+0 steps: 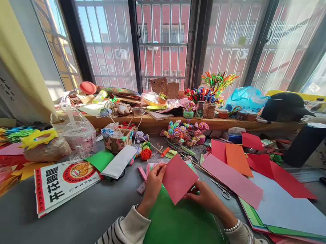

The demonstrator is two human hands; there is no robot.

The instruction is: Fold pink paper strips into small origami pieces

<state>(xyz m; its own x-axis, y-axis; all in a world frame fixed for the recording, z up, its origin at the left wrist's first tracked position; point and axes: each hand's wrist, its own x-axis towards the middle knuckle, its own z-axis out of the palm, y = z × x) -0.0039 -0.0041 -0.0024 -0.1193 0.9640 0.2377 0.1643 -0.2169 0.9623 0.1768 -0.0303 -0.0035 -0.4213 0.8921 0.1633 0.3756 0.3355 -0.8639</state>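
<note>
A pink square of paper (179,179) is held up, turned like a diamond, above a green mat (183,225). My left hand (155,183) pinches its left corner between thumb and fingers. At the lower right edge, my right hand (201,195) has its fingers closed on the paper, some of them behind it. Silver scissors (224,190) lie on the table to the right of my right hand.
Coloured paper sheets (292,205) are stacked at the right. A printed paper bag (63,186) lies left, near a white folded paper (119,161). Small craft flowers (187,132) and a red flower (145,154) stand behind. A dark cylinder (305,144) is at the far right.
</note>
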